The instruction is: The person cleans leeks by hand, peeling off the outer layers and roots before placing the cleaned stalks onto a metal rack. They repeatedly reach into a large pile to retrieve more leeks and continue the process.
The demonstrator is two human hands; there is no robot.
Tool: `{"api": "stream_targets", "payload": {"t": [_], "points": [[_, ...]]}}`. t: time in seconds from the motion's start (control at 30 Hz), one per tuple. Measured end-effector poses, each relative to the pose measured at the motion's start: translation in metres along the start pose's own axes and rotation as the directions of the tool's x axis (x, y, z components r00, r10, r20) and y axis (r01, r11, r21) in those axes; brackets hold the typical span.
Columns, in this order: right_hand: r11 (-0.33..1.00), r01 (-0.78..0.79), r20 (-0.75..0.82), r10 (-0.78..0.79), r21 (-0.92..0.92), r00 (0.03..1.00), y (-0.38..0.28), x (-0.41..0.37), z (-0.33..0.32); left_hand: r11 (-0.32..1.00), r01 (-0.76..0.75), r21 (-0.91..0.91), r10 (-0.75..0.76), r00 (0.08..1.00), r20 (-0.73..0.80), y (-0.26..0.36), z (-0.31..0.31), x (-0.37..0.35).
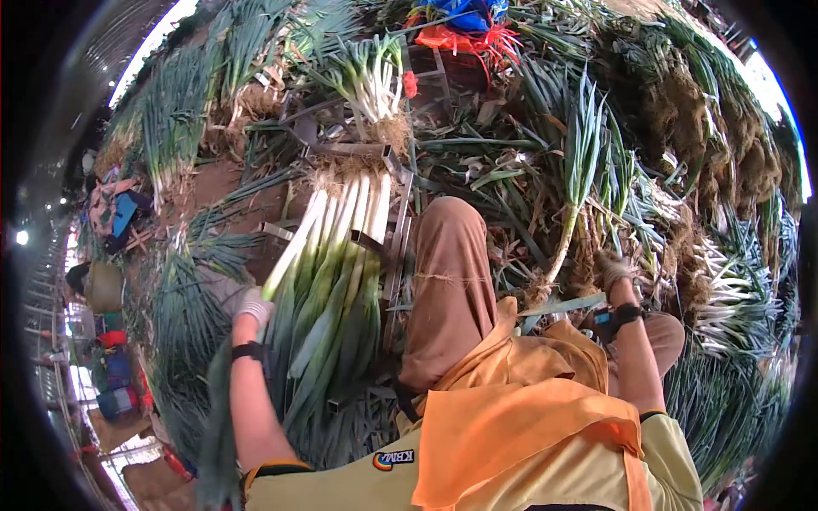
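My gloved left hand [254, 305] is closed round the green part of a leek [294, 247], whose white stem slants up to the left edge of a leek bundle. That bundle [345, 230] lies on a metal frame [399, 247], roots at the top and leaves toward me. My gloved right hand [612, 271] is at the right beside brown roots and dry leaves; its fingers look bent, but what they hold, if anything, is hidden. Just left of it, a single leek [567, 238] stands slanted with its roots low.
A smaller leek bundle [375, 89] sits beyond the frame. Root-covered leeks [720, 128] are heaped at the right, more leeks [170, 128] at the left. Red and blue plastic [469, 25] lies at the top. My covered knee [447, 272] rises between my hands.
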State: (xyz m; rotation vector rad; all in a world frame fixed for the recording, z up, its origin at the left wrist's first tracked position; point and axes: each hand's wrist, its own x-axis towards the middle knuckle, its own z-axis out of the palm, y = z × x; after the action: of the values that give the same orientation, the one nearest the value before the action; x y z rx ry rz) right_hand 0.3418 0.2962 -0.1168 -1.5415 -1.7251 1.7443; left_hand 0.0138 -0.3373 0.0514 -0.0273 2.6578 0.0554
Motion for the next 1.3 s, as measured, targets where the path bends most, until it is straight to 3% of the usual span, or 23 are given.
{"api": "stream_targets", "payload": {"t": [0.1, 0.13, 0.17, 0.23, 0.27, 0.3, 0.37, 0.4, 0.43, 0.53, 0.57, 0.63, 0.67, 0.8, 0.87, 0.97, 1.0, 1.07, 1.1, 1.17, 1.23, 1.27, 1.3], "points": [[0.986, -0.109, -0.022, 0.107, -0.123, 0.994, -0.02, -0.048, 0.019, 0.996, 0.079, -0.03, -0.078, 0.996, 0.029, -0.003, 0.066, 0.066], [0.986, -0.134, 0.063, 0.14, -0.101, 0.988, -0.002, -0.042, 0.011, 0.999, 0.042, -0.019, -0.041, 0.998, 0.049, 0.003, 0.086, 0.085], [0.942, -0.161, 0.071, 0.189, -0.293, 0.979, -0.007, -0.049, 0.012, 1.0, 0.009, -0.004, -0.008, 0.997, 0.07, 0.004, 0.107, 0.104], [0.942, -0.182, 0.074, 0.21, -0.282, 0.975, -0.017, -0.072, 0.012, 0.999, -0.02, 0.031, 0.02, 1.0, -0.007, 0.001, 0.159, 0.15], [0.912, -0.332, 0.015, 0.345, -0.24, 0.938, -0.009, -0.069, 0.009, 0.996, -0.085, 0.025, 0.088, 0.988, -0.129, 0.002, 0.166, 0.152], [0.906, -0.343, 0.011, 0.356, -0.25, 0.934, 0.007, -0.062, 0.006, 0.996, -0.081, 0.027, 0.084, 0.99, -0.114, 0.001, 0.168, 0.153], [0.924, -0.379, -0.012, 0.379, -0.055, 0.925, 0.048, -0.048, -0.002, 0.99, -0.075, -0.123, 0.089, 0.99, 0.109, 0.004, 0.153, 0.16], [0.927, -0.359, 0.014, 0.362, -0.107, 0.932, 0.058, -0.045, -0.004, 0.985, -0.031, -0.169, 0.072, 0.967, 0.243, 0.024, 0.13, 0.138], [0.924, -0.367, 0.014, 0.371, -0.103, 0.929, 0.058, -0.047, -0.001, 0.987, -0.032, -0.159, 0.071, 0.967, 0.246, 0.031, 0.121, 0.128], [0.865, -0.46, 0.045, 0.477, -0.199, 0.878, 0.058, -0.054, 0.013, 0.866, -0.079, -0.493, 0.222, 0.946, 0.238, 0.035, 0.117, 0.122], [0.86, -0.469, 0.042, 0.486, -0.2, 0.873, 0.058, -0.053, 0.019, 0.869, -0.075, -0.489, 0.221, 0.944, 0.247, 0.025, 0.126, 0.132], [0.858, -0.406, 0.115, 0.459, -0.313, 0.881, 0.056, -0.053, 0.029, 0.804, -0.114, -0.583, 0.216, 0.97, 0.11, 0.012, 0.146, 0.156], [0.837, -0.372, 0.149, 0.46, -0.402, 0.875, 0.05, -0.05, 0.033, 0.692, -0.047, -0.721, 0.157, 0.984, 0.087, 0.017, 0.151, 0.155], [0.826, -0.306, 0.146, 0.416, -0.474, 0.898, 0.05, -0.043, 0.043, 0.685, -0.109, -0.72, 0.151, 0.989, -0.007, 0.043, 0.147, 0.136], [0.776, -0.243, 0.198, 0.425, -0.583, 0.883, 0.052, -0.042, 0.046, 0.767, -0.233, -0.598, 0.177, 0.972, -0.153, 0.048, 0.148, 0.133], [0.804, -0.271, 0.186, 0.422, -0.53, 0.887, 0.071, -0.041, 0.04, 0.782, -0.208, -0.587, 0.307, 0.949, 0.073, 0.065, 0.122, 0.128], [0.772, -0.388, 0.158, 0.524, -0.503, 0.837, 0.062, -0.043, 0.04, 0.751, -0.147, -0.644, 0.319, 0.934, 0.158, 0.059, 0.127, 0.136], [0.773, -0.174, 0.33, 0.447, -0.61, 0.832, 0.108, -0.02, 0.019, 0.491, 0.107, -0.864, 0.336, 0.892, 0.301, 0.027, 0.157, 0.166], [0.769, -0.213, 0.282, 0.455, -0.602, 0.845, 0.104, -0.021, -0.006, 0.4, 0.19, -0.896, 0.346, 0.874, 0.34, 0.014, 0.168, 0.175], [0.789, -0.113, 0.214, 0.297, -0.604, 0.931, 0.1, -0.007, -0.006, 0.554, 0.113, -0.825, 0.323, 0.884, 0.338, 0.05, 0.151, 0.161], [0.784, 0.043, 0.26, 0.153, -0.619, 0.953, 0.102, 0.009, 0.039, 0.788, 0.072, -0.612, 0.111, 0.96, 0.256, 0.114, 0.09, 0.089], [0.772, 0.137, 0.285, 0.06, -0.62, 0.957, 0.094, 0.02, 0.061, 0.856, -0.025, -0.517, 0.167, 0.959, 0.23, 0.074, 0.12, 0.13], [0.869, -0.12, 0.118, 0.2, -0.48, 0.973, 0.08, 0.021, 0.071, 0.868, -0.141, -0.475, 0.164, 0.986, 0.007, 0.058, 0.139, 0.145]]}}
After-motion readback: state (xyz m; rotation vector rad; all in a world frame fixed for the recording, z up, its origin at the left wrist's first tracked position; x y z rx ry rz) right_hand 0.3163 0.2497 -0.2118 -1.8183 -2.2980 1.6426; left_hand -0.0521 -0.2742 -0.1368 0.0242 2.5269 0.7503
